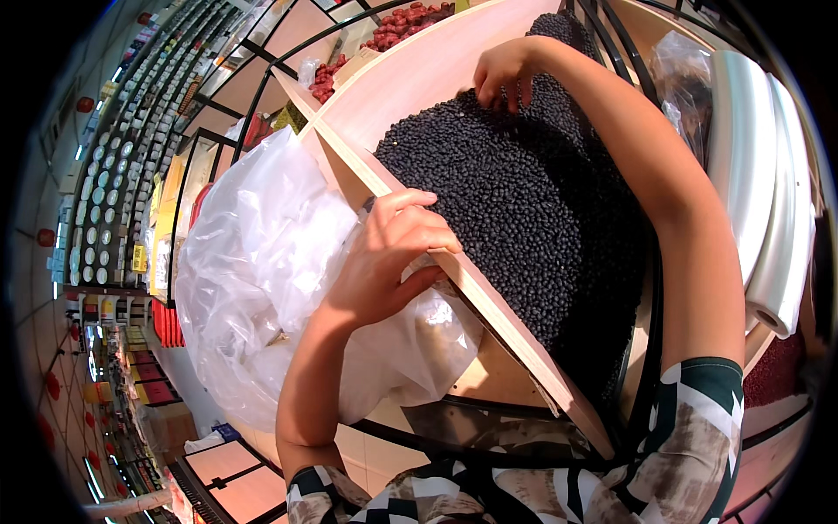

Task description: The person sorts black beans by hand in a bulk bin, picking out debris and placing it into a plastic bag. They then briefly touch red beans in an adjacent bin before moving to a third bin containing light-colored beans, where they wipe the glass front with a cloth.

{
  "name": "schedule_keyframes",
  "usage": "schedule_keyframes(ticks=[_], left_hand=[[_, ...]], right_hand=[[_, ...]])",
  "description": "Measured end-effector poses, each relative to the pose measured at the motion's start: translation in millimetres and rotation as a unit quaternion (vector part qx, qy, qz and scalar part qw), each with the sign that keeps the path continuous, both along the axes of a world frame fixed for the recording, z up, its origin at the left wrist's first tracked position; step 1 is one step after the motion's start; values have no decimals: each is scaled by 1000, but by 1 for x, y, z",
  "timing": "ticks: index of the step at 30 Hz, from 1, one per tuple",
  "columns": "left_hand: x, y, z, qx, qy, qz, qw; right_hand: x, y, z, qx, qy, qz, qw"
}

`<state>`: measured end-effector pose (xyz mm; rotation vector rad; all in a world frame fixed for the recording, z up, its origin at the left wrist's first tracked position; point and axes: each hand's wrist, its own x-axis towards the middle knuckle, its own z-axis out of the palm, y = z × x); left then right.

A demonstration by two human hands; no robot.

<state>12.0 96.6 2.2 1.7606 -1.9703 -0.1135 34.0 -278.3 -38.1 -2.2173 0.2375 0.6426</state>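
Observation:
Black beans point(497, 190) fill a wooden bin in front of me. My right hand point(507, 75) reaches to the bin's far end, its fingertips down in the beans; whether they grip any is hidden. My left hand point(399, 255) rests over the top edge of the wooden divider point(504, 308), fingers curled across it and thumb on the near side. Under and behind that hand, a large clear plastic bag point(262, 281) bulges up from the neighbouring compartment. Its contents are mostly hidden by the crumpled film.
Rolls of clear plastic film point(746, 177) lie along the right side, above dark red beans point(776, 370). Red dates point(406, 26) sit in a far compartment. Black metal rails point(609, 39) border the bins. Shelves of jars point(108, 203) line the left.

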Motion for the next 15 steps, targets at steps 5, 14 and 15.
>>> schedule_keyframes(ticks=[5, 14, 15], left_hand=[[-2, -6, -2, -1, 10, -9, 1000], [0, 0, -2, 0, 27, -1, 1000], [0, -1, -3, -1, 34, -4, 999]], right_hand=[[7, -71, -53, -76, -186, -171, 965], [29, 13, -93, -21, -233, -116, 965], [30, 12, -94, -55, -232, -105, 965]])
